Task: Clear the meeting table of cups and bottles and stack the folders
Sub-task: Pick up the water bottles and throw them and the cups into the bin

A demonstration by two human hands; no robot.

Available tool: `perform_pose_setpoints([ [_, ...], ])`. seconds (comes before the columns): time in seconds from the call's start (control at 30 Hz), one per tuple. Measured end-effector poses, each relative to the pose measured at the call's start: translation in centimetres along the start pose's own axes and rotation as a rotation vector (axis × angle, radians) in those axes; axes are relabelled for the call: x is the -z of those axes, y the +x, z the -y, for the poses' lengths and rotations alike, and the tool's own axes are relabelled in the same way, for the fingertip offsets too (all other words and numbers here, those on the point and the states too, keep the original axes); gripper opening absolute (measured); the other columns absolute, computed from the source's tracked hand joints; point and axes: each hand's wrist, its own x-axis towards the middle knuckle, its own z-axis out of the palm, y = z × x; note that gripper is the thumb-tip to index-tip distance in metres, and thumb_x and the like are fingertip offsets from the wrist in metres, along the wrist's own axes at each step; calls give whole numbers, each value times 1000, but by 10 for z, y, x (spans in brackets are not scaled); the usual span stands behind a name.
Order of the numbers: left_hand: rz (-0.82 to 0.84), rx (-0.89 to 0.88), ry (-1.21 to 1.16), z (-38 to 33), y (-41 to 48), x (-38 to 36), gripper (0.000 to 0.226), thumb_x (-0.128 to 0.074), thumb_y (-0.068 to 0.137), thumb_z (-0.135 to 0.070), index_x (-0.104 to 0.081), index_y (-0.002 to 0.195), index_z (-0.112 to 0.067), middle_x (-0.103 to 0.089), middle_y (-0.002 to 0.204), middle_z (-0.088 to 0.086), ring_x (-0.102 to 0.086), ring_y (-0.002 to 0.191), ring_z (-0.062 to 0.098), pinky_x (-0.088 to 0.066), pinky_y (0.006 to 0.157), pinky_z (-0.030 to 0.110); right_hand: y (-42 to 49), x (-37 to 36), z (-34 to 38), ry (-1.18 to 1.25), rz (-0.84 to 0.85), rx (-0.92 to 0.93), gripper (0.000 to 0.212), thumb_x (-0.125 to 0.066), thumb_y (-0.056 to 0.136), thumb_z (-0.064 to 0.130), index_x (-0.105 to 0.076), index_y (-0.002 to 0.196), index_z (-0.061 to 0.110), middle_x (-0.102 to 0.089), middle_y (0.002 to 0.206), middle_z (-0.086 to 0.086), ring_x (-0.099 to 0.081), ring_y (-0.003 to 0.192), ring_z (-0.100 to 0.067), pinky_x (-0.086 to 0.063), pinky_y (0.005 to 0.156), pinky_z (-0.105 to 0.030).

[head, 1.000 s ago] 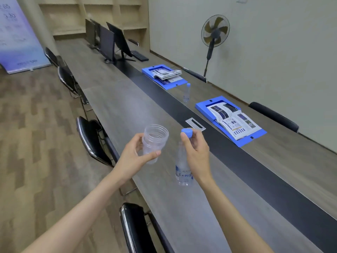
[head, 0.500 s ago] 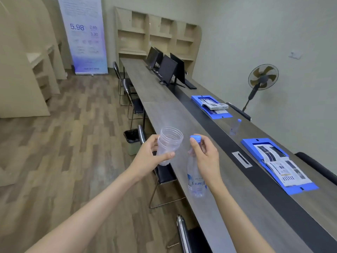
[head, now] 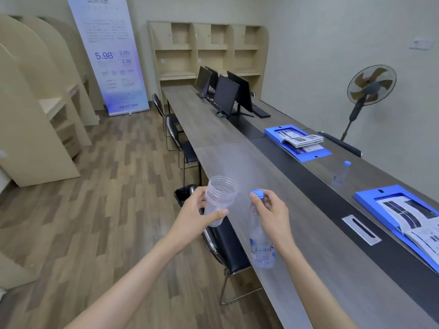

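Since the earlier frames the view had swung left & up: more floor, the banner and a black bin (head: 184, 194) now showed, while cup and bottle kept the same hold, carried off the table.

Clear plastic cup (head: 219, 200) sat in the left hand (head: 193, 219), grip clamped round its lower half, mouth tilted up & away, over the floor just left of the table (head: 237, 162) edge. Water bottle (head: 261, 236), blue cap on, hung upright in the right hand (head: 273, 217), grip clamped at the neck w/ fingers by the cap; prob. held high so it swings free above the table's near edge.

Bin stood on the floor just beyond the cup, partly hidden by the hand; likely where both were headed.

Still left on the table's right side: a second bottle (head: 340, 174) between two open blue folders, far folder (head: 298, 143) and near folder (head: 403, 214), each w/ papers on top, well apart, unstacked. Monitors (head: 225, 96) at the far end.
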Motion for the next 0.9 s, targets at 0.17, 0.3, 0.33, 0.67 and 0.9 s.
perform_pose_setpoints([
  [0.17,26,30,-28,13,62,-12,54,-85,76,-29,-61,123,-24,-72,122,-10,-67,115,9,-51,106,39,53,1,-20,16,-31,-54,12,-65,94,36,-68,104,29,-71,88,1,-67,82,-17,-55,81,-30],
  [0.3,105,53,-27,33,114,-28,55,-86,77,-25,-61,126,-23,-72,124,-8,-67,116,8,-50,108,40,94,5,-39,-21,-79,-87,21,-65,94,36,-66,113,26,-71,88,7,-66,76,-3,-50,75,-18],
  [0.33,122,52,-28,38,129,-32,56,-87,76,-27,-61,125,-24,-72,124,-8,-67,116,8,-50,108,40,105,6,-44,-30,-93,-90,21,-65,94,36,-66,113,27,-70,87,7,-65,76,-4,-51,75,-19],
  [0.67,341,51,-122,51,298,-69,72,-87,60,-45,-59,125,-30,-68,127,-9,-61,123,10,-46,99,22,213,24,-51,-111,-288,-195,16,-57,98,29,-63,113,28,-67,85,5,-60,76,-5,-50,72,-17],
  [0.9,507,46,-163,49,374,-123,80,-83,50,-54,-62,121,-23,-73,122,-2,-67,116,17,-52,104,38,259,84,-75,-137,-420,-484,15,-58,85,20,-60,100,23,-67,88,-7,-59,68,-17,-53,67,-33],
])
